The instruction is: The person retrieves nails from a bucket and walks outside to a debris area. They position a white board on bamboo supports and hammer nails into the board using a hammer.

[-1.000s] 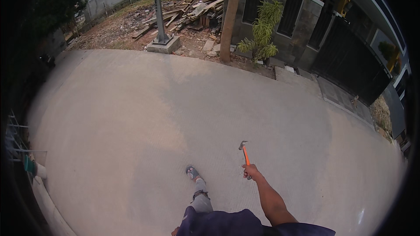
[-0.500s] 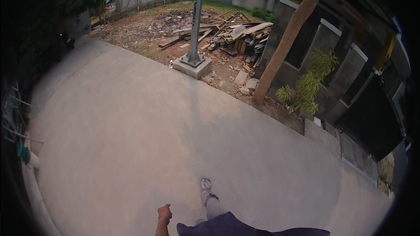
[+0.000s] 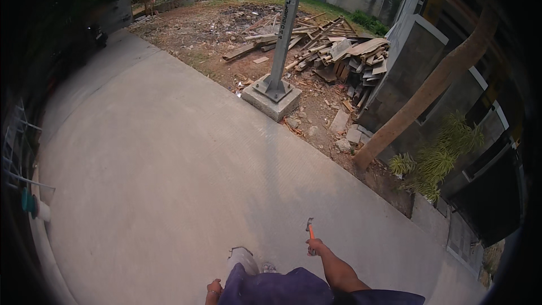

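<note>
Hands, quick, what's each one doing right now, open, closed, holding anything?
Left hand: curled, low beside the leg; nothing visible in it, though too small to be sure.
Right hand: closed around the orange handle of a hammer, head up.

Pale concrete pavement (image 3: 169, 181) — a shoe (image 3: 241, 257) planted on it.

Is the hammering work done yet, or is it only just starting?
Nothing looks hammered yet. The right hand holds an orange-handled hammer upright while the person walks across bare concrete. The left hand is empty, loosely closed. The wood pile beyond the pole lies untouched, well ahead, so any hammering seems still to come.
</note>
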`<state>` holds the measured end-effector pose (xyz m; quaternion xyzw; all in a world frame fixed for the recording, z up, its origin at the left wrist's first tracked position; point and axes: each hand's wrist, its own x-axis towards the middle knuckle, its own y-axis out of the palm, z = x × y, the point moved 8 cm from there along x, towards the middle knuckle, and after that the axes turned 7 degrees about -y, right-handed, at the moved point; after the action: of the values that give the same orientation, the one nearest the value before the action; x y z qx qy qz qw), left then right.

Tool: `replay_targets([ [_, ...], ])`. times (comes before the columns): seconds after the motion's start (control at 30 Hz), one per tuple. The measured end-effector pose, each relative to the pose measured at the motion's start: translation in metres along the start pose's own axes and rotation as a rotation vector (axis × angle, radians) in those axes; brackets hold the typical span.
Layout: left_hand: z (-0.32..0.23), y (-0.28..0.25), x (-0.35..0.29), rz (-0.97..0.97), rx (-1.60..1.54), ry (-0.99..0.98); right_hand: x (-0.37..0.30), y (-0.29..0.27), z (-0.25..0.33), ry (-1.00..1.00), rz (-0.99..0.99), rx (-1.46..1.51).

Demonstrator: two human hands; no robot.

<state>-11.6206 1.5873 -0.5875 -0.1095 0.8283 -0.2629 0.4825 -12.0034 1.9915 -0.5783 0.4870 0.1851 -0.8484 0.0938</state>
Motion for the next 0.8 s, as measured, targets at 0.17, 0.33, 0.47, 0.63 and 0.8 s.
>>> replay_targets([
  [0.17, -0.078, -0.084, 0.151, -0.030, -0.142, -0.055, 0.085, 0.047, 0.265, -0.245, -0.069, 0.063],
  [0.33, -0.116, -0.192, 0.277, 0.055, -0.766, -0.469, 0.142, 0.151, 0.386, -0.134, 0.027, 0.026],
  [0.47, -0.154, -0.323, 0.355, -0.013, -1.241, -0.657, 0.171, 0.229, 0.397, 0.134, 0.200, -0.044],
  [0.63, -0.245, -0.503, 0.479, -0.084, -1.286, -0.579, 0.266, 0.292, 0.352, 0.301, 0.492, -0.770],
  [0.8, -0.281, -0.607, 0.602, -0.081, -1.307, -0.720, 0.324, 0.380, 0.497, 0.356, 0.597, -0.813],
])
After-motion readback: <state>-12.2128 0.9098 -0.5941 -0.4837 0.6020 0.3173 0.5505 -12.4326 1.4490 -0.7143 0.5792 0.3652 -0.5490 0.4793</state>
